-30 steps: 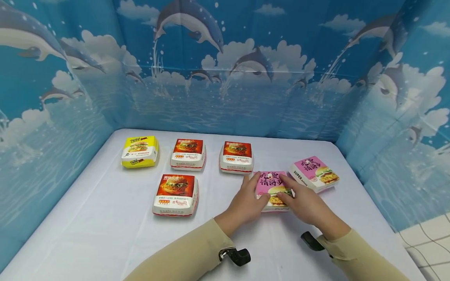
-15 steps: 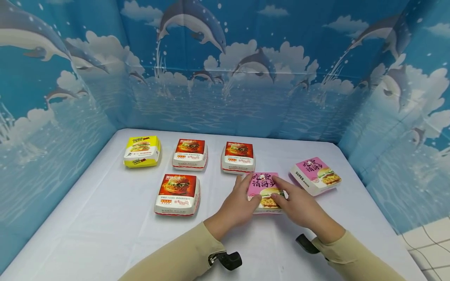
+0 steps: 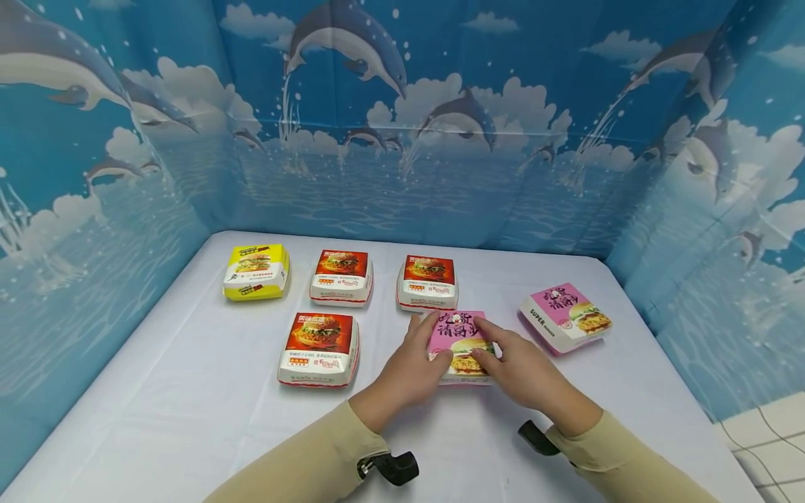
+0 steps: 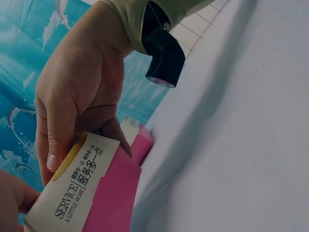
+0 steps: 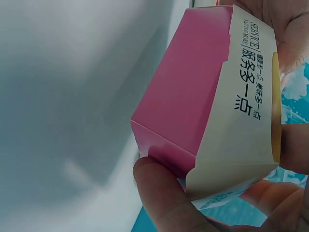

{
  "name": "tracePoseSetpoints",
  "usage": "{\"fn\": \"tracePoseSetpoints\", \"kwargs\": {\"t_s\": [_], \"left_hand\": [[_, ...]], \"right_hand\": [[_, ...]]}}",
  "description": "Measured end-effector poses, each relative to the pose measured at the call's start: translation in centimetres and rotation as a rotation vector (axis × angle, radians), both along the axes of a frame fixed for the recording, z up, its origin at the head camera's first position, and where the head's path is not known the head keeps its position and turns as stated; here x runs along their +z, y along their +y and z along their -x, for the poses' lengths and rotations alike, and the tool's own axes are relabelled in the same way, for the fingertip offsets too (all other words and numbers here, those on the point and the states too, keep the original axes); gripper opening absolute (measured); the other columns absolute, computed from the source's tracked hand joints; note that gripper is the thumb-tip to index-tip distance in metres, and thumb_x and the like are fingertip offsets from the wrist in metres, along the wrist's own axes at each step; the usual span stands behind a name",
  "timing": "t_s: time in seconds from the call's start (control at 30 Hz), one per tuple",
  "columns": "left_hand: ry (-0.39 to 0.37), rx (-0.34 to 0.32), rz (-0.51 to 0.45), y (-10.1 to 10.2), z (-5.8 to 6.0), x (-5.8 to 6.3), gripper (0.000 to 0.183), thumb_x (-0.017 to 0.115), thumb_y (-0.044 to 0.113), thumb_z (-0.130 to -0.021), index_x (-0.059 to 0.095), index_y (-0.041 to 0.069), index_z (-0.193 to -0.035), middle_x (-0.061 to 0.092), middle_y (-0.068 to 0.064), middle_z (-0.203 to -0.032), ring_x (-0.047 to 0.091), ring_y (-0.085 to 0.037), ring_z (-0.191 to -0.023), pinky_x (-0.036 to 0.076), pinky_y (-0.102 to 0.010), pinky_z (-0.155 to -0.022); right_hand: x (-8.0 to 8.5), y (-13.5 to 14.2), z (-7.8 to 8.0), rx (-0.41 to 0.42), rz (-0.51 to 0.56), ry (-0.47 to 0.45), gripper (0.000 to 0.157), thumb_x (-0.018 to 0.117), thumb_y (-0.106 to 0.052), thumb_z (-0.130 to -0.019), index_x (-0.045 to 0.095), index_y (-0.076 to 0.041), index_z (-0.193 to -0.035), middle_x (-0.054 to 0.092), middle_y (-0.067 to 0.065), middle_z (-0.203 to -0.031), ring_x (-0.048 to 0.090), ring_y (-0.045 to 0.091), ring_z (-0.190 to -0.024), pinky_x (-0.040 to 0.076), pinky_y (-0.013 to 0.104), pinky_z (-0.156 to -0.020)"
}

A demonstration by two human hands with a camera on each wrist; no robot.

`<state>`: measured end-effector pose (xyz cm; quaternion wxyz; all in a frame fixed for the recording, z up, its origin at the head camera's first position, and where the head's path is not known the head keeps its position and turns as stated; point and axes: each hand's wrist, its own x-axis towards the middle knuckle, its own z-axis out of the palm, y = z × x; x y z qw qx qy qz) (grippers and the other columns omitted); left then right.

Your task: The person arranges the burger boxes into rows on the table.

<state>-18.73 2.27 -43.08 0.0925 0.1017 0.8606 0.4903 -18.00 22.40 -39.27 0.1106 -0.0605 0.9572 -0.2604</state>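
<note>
Both hands hold a pink-and-white burger box [image 3: 458,339] between them, burger picture facing up. My left hand [image 3: 405,370] grips its left side and my right hand [image 3: 525,369] its right side, each with the thumb on the lid. In the right wrist view, the box's plain pink lower side [image 5: 181,92] and cream lettered flap [image 5: 236,121] face the camera, with fingers [image 5: 166,198] curled under a corner. The left wrist view has the right hand [image 4: 79,82] across the box [image 4: 84,188], which is close over the white cloth.
A second pink burger box [image 3: 566,316] sits angled to the right. Red-and-white burger boxes stand at the back [image 3: 428,281], further left [image 3: 342,276] and nearer the front [image 3: 319,349]. A yellow burger box [image 3: 256,271] is at back left. Dolphin-print curtains [image 3: 402,175] enclose the table.
Both hands have carried the pink burger box leftward, away from the other pink box and nearer the front red box. Its lid still faces up. The head view has shifted slightly.
</note>
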Motion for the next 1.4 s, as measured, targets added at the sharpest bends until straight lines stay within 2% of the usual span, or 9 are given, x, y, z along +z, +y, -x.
{"fn": "tracePoseSetpoints", "kwargs": {"t_s": [0.87, 1.4], "left_hand": [[0.02, 0.033, 0.002, -2.6, 0.3, -0.1, 0.069, 0.056, 0.032, -0.103, 0.03, 0.025, -0.167, 0.01, -0.02, -0.177, 0.018, -0.04, -0.162, 0.025, -0.062, -0.128], [0.0, 0.05, -0.03, -3.4, 0.1, 0.0, 0.069, 0.056, 0.025, -0.101, 0.033, 0.021, -0.166, 0.012, -0.022, -0.176, 0.016, -0.039, -0.163, 0.021, -0.062, -0.129]], "right_hand": [[-0.5, -2.1, 0.4, 0.067, 0.048, 0.031, 0.071, 0.063, -0.034, -0.106, 0.032, -0.017, -0.167, 0.047, 0.023, -0.162, 0.048, 0.043, -0.148, 0.046, 0.062, -0.114], [-0.9, -2.8, 0.4, 0.084, 0.047, 0.003, 0.072, 0.064, -0.036, -0.105, 0.032, -0.019, -0.167, 0.047, 0.021, -0.162, 0.047, 0.042, -0.149, 0.045, 0.061, -0.115]]}}
